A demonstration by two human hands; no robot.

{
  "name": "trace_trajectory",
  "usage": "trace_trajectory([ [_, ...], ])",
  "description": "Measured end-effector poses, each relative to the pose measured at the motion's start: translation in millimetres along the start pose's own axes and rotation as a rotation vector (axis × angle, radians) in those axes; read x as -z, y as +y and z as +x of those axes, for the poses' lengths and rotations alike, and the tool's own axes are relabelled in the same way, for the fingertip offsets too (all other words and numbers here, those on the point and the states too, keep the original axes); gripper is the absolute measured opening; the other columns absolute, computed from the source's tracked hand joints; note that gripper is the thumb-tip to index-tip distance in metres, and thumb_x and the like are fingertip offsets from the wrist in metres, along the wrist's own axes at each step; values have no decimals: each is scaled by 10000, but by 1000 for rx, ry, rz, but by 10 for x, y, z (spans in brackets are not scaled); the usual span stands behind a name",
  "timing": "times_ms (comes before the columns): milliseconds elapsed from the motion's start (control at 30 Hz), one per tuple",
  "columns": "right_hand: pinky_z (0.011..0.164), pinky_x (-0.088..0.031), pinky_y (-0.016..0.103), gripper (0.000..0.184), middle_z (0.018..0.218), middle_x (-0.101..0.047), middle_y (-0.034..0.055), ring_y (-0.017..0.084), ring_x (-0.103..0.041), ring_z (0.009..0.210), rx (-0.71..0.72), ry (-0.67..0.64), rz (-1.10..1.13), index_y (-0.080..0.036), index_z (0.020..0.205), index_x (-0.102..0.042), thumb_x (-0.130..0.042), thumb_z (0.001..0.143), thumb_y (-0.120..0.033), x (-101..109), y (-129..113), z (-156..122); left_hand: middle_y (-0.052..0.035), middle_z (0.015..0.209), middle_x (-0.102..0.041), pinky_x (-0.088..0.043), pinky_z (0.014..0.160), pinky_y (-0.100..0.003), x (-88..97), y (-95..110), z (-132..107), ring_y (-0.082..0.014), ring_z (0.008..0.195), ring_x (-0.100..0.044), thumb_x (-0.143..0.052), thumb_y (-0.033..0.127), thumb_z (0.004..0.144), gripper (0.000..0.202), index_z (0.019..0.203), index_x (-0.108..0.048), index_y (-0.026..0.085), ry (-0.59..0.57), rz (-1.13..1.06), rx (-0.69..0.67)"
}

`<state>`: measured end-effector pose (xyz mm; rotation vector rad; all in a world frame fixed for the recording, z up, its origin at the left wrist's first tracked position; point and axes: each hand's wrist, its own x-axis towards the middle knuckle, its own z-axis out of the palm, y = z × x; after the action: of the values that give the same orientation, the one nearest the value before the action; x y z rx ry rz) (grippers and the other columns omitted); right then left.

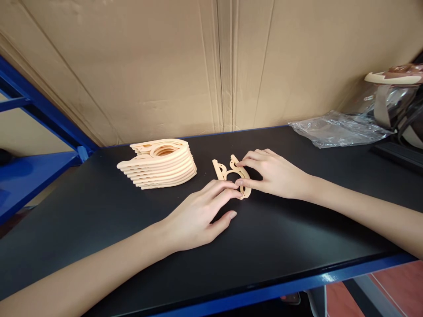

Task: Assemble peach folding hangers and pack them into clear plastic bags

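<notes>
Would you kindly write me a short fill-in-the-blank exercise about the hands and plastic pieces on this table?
1. The left hand and right hand both touch one peach piece lying on the ____ tabletop.
2. The stack of similar pieces lies to that piece's ____.
3. The clear plastic bag lies nearest the ____ hand.
Missing words: black; left; right.

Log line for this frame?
left hand: touching beige piece | right hand: gripping same piece | beige stack: apart
</notes>
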<state>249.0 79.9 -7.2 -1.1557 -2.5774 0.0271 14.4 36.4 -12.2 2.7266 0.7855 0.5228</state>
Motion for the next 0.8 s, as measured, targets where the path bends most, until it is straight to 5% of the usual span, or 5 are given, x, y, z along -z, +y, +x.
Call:
trace_trajectory([
  [267, 862, -415, 405, 439, 1032, -636, 80, 229, -590, 958, -17, 14, -4, -148, 1086, -645, -427, 960, -508, -35, -10, 8, -50, 1293, -543, -458, 1010, -345, 5, 16, 17, -199, 1234, -467, -465, 181, 948, 240, 1167, -556, 215, 76, 75, 26],
  [467, 857, -453, 407, 264, 1062, -636, 87, 221, -590, 943, 34, 12, -29, -128, 1109, -645, -480, 946, -254, -52, 27, 25, -66, 1288, -543, -417, 1060, -352, -1, 9, 13, -196, 1239, -464, -477, 183, 948, 235, 1173, -544, 185, 105, 123, 14],
  [800, 840, -535, 353, 419, 1207, -637, 58, 209, -589, 1045, 222, 1, 46, -201, 1202, -622, -403, 883, -39, -59, 26, 6, -93, 1340, -505, -403, 1089, -441, -53, -28, 15, -251, 1339, -380, -498, 231, 934, 307, 1237, -494, 184, 130, 190, 152],
])
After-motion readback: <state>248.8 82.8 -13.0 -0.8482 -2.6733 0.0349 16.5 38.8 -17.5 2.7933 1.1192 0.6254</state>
